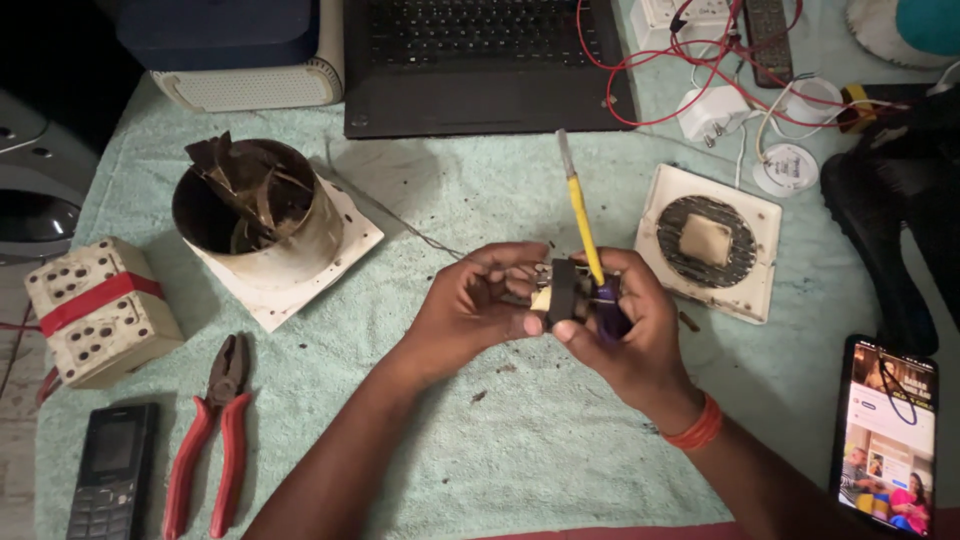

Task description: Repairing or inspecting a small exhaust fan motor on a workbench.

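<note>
My left hand (478, 305) and my right hand (628, 330) meet over the middle of a pale green towel (500, 440). Between them they grip a small dark motor part (563, 290) with a cream piece on its near side. My right hand also holds a screwdriver (580, 210) with a yellow shaft and purple handle, its tip pointing up and away. A thin wire (420, 235) trails from the part toward the back left. An orange band sits on my right wrist.
A dirty round fan housing (265, 220) stands at the left, a white fan grille plate (712, 243) at the right. Red pliers (210, 430), a keypad phone (112, 470) and a taped block (98, 312) lie at the left. A laptop (480, 60), red wires (680, 70) and a lit smartphone (892, 430) border the towel.
</note>
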